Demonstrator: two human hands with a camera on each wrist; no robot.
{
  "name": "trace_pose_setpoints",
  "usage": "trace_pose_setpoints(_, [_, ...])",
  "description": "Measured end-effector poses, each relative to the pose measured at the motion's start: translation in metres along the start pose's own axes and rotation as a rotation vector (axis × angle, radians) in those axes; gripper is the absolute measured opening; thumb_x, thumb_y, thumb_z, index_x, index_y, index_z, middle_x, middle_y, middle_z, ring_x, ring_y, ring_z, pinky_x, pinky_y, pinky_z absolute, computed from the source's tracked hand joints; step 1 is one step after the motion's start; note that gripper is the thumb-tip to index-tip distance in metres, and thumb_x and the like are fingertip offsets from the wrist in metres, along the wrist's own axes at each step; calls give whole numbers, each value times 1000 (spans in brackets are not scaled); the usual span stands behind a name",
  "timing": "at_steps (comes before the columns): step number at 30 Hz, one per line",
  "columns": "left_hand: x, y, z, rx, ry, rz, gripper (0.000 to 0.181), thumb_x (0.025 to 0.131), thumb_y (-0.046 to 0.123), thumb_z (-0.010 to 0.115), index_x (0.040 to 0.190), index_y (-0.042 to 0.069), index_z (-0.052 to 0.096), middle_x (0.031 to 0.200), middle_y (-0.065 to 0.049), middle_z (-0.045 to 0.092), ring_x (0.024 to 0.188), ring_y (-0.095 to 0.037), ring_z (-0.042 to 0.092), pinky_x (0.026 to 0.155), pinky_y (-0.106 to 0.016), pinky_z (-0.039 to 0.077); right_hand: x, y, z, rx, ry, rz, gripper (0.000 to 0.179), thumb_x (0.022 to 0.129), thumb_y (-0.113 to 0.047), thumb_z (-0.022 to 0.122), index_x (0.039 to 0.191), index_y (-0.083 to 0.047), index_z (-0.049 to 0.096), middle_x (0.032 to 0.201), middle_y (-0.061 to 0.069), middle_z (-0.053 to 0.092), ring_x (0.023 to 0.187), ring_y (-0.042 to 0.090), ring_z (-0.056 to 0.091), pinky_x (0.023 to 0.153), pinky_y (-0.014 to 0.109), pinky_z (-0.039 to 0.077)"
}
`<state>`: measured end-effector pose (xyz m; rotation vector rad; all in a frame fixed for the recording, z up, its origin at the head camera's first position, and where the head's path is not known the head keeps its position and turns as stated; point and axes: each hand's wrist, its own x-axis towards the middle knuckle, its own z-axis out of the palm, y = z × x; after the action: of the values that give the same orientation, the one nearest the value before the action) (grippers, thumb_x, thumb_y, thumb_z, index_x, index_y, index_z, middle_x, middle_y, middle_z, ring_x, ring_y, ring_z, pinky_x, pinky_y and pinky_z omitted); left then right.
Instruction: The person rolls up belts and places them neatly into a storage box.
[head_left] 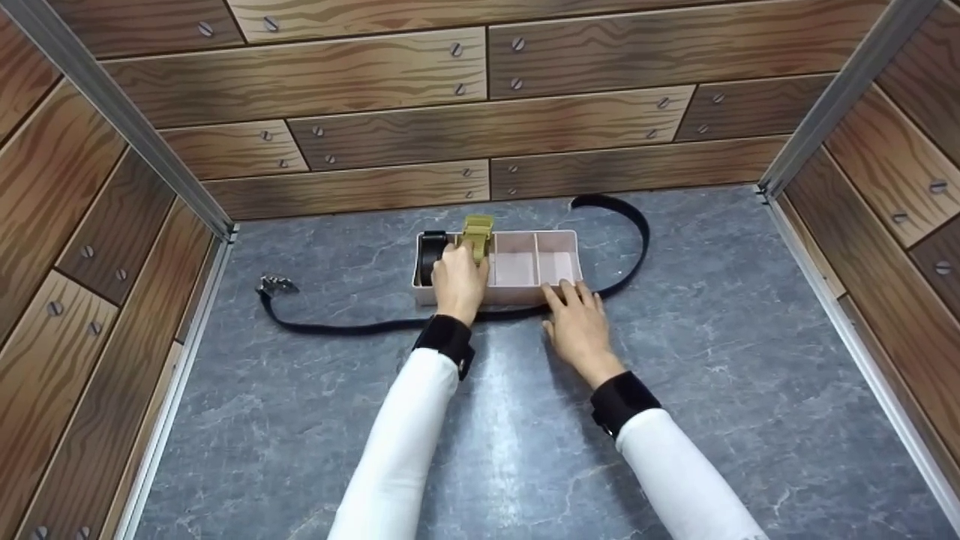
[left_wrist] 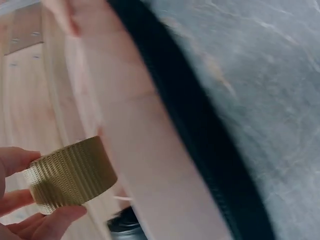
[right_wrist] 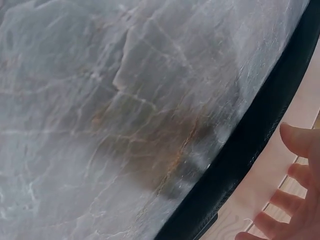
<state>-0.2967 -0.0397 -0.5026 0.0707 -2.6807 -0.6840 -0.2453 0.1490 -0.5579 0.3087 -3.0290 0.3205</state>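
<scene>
My left hand [head_left: 460,283] pinches a rolled olive webbing belt [left_wrist: 75,175] between thumb and fingers. In the head view this roll stands over the second compartment from the left of a pale pink divided tray [head_left: 514,295], its top end above the far rim. A rolled black belt [head_left: 429,259] sits in the leftmost compartment, partly behind my left hand. My right hand [head_left: 581,328] rests its spread fingertips at the tray's front rim, near the right corner. A long black belt [head_left: 352,328] lies loose on the surface, passing along the tray's front and curving around its right end.
The belt's metal buckle [head_left: 277,284] lies to the left of the tray. Grey marbled tabletop [head_left: 712,375] spreads around everything. Wood-patterned panels [head_left: 390,142] wall the back and both sides, with metal strips [head_left: 832,277] along the edges.
</scene>
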Motion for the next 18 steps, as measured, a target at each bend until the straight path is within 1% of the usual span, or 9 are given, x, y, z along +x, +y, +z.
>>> trace_pose_setpoints(3, [2, -1, 10, 22, -9, -11, 24, 78, 27, 68, 91, 7, 66, 83, -14, 61, 71, -38, 62, 59, -46, 48, -1, 1, 0, -3, -16, 12, 64, 81, -26, 67, 138, -19, 39, 138, 14, 36, 129, 38, 24, 101, 56, 15])
trace_pose_setpoints(6, [4, -3, 16, 41, -11, -17, 24, 77, 26, 71, 87, 5, 66, 81, -15, 62, 70, -38, 62, 59, -46, 48, -1, 1, 1, -13, -31, 10, 65, 82, -26, 67, 139, -20, 37, 139, 14, 34, 130, 37, 22, 102, 56, 16])
trace_pose_setpoints(9, [7, -3, 17, 58, -11, -30, 23, 75, 25, 72, 83, 4, 67, 80, -15, 63, 70, -38, 62, 58, -47, 48, 0, 1, 2, -14, -27, -1, 67, 81, -26, 67, 140, -20, 36, 140, 14, 33, 130, 37, 21, 102, 56, 16])
trace_pose_setpoints(12, [11, -2, 16, 67, -32, -49, 21, 74, 24, 72, 80, 4, 68, 79, -16, 64, 71, -38, 62, 58, -48, 48, 0, 1, 3, -20, -20, -7, 68, 81, -26, 67, 140, -20, 35, 140, 14, 33, 130, 37, 21, 101, 56, 17])
trace_pose_setpoints(16, [16, 0, 17, 79, -76, -49, 19, 74, 23, 72, 77, 5, 68, 80, -17, 66, 72, -37, 63, 59, -47, 48, -1, 3, 3, -32, -11, -1, 67, 80, -27, 68, 140, -20, 37, 140, 13, 33, 131, 36, 21, 101, 56, 20])
trace_pose_setpoints(18, [17, 1, 19, 80, -85, -40, 17, 73, 21, 72, 76, 5, 68, 80, -18, 66, 72, -37, 63, 59, -48, 48, -1, 5, 4, -33, -14, 4, 68, 80, -27, 68, 140, -21, 36, 141, 12, 32, 131, 35, 20, 101, 56, 18])
